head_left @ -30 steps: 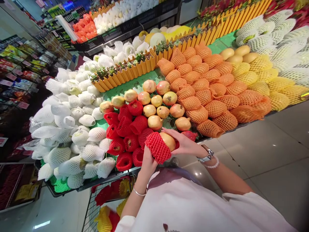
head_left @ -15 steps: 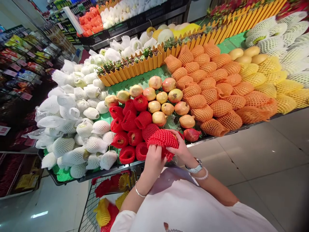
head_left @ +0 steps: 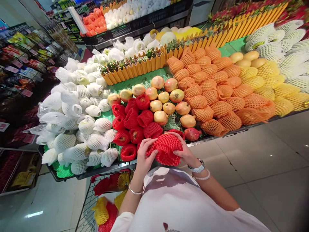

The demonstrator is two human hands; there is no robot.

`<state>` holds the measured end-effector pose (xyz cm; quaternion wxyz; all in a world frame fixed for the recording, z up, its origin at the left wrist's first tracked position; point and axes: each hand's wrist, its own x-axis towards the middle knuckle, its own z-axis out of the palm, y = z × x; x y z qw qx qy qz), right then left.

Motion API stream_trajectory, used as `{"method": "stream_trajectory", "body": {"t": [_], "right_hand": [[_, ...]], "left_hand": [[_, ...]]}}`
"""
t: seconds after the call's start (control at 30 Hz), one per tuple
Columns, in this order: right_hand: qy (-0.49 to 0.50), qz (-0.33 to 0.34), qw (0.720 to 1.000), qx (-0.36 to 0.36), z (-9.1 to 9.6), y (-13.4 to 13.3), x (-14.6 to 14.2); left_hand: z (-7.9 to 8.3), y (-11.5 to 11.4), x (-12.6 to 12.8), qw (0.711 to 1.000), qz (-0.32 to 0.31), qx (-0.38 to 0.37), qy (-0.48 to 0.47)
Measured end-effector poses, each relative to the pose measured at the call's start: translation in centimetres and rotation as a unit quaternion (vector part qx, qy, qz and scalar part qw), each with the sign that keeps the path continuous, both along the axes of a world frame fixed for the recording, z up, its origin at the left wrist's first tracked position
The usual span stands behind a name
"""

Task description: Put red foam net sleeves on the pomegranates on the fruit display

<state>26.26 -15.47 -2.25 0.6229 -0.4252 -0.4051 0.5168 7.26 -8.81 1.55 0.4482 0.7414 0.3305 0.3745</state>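
In front of my chest, a red foam net sleeve [head_left: 168, 149] is stretched round a rounded fruit, which the net hides almost wholly. My left hand [head_left: 146, 155] grips its left side, thumb and fingers bent against the net. Curled round the right side is my right hand [head_left: 185, 152], with the thumb low and the fingers over the top. Just beyond lie bare yellow-pink pomegranates [head_left: 160, 117] on green matting. To their left sits a cluster of red-netted fruit [head_left: 131, 119], open sleeve ends facing me. A single redder pomegranate [head_left: 192, 134] rests by the stand's front edge.
White-netted fruit [head_left: 83, 132] is heaped on the left; orange-netted fruit [head_left: 212, 93] and yellow-netted fruit [head_left: 267, 83] fill the right. A small orange picket fence [head_left: 135, 69] runs behind. Below left stands a wire cart [head_left: 84, 206] with red and yellow foam nets [head_left: 100, 211].
My left hand has shifted from beneath the sleeve's near end to its left side, fingers spread wider. The net now covers more of the fruit, and its near end faces downward.
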Motion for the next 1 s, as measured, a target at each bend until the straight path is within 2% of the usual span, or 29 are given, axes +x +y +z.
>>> {"method": "stream_trajectory", "body": {"t": [0.1,0.2,0.3,0.4,0.5,0.57,0.63,0.73,0.8,0.9,1.0], "right_hand": [[0.019,0.031,0.999,0.01,0.0,-0.4,0.2],[0.0,0.068,0.998,0.011,0.1,-0.6,0.3],[-0.014,0.092,0.996,0.016,0.1,-0.8,0.0],[0.033,0.114,0.993,0.013,-0.1,-1.3,-0.5],[0.101,0.129,0.986,-0.012,-0.3,-1.8,-1.1],[0.145,0.135,0.98,-0.027,-0.4,-2.1,-1.5],[0.207,0.138,0.968,-0.03,-0.5,-2.3,-1.9],[0.284,0.147,0.947,-0.036,-0.7,-2.4,-2.1],[0.306,0.164,0.936,-0.053,-0.8,-2.3,-2.0],[0.314,0.188,0.928,-0.073,-1.0,-2.2,-1.9],[0.305,0.186,0.931,-0.073,-0.9,-2.2,-2.2]], "left_hand": [[0.2,-0.3,-0.2,1.0,-0.013,-0.012,-0.019],[0.4,-0.5,-0.2,1.0,0.029,-0.006,0.001],[0.6,-0.2,0.1,0.996,0.063,-0.051,0.035],[0.4,0.2,0.4,0.993,0.032,-0.105,0.044],[-0.6,0.3,0.2,0.994,-0.008,-0.104,0.036],[-1.6,0.1,-0.2,0.998,-0.017,-0.054,0.018],[-2.3,0.1,-0.7,0.997,-0.068,0.037,0.02],[-2.4,0.1,-1.4,0.969,-0.151,0.183,0.073],[-2.0,0.2,-1.9,0.952,-0.147,0.245,0.112],[-1.4,0.2,-2.6,0.938,-0.128,0.282,0.155],[-1.3,0.1,-3.2,0.935,-0.127,0.269,0.193]]}}
